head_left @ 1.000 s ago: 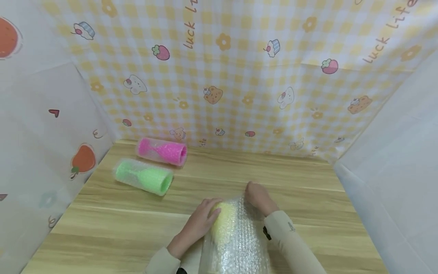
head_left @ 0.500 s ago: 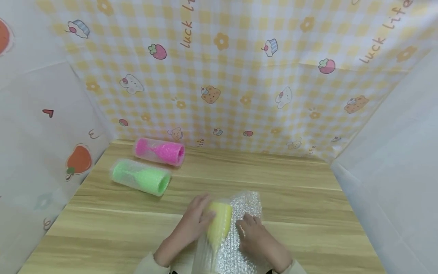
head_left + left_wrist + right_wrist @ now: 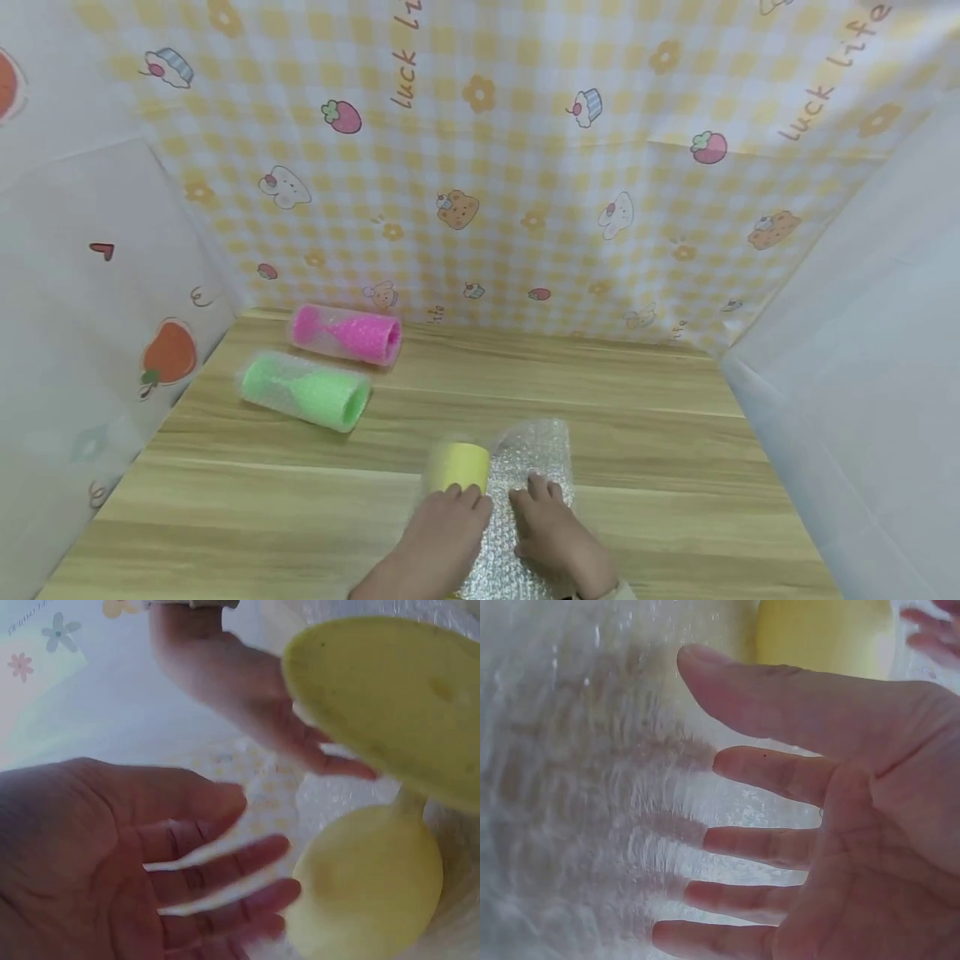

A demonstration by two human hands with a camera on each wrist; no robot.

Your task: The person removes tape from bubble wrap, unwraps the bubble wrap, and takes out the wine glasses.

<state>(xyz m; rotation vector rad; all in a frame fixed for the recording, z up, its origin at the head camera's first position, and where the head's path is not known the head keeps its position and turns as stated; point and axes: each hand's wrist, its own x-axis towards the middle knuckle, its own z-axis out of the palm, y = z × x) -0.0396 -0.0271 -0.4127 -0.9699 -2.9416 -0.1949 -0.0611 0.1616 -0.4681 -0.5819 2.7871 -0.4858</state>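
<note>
A yellow goblet (image 3: 467, 464) lies on a sheet of bubble wrap (image 3: 542, 443), its rim facing away from me. Its round foot (image 3: 390, 705) and bowl (image 3: 367, 881) show in the left wrist view. Over the goblet reaches my left hand (image 3: 442, 537), fingers loosely bent, fingertips close to the bowl. My right hand (image 3: 553, 532) rests on the wrap just right of the goblet; the right wrist view has its fingers (image 3: 765, 844) spread and nearly straight on the film. The left hand hides the goblet's stem in the head view.
Two more goblets rolled in bubble wrap lie at the back left, one pink (image 3: 347, 334) and one green (image 3: 306, 390). Patterned cloth (image 3: 480, 167) hangs behind the wooden table (image 3: 637, 400), with white sheets along both sides.
The right hand has come down from the wrap's far corner and flattened it beside the goblet. The wrap no longer covers the goblet's top; the left hand has moved from its left side over it.
</note>
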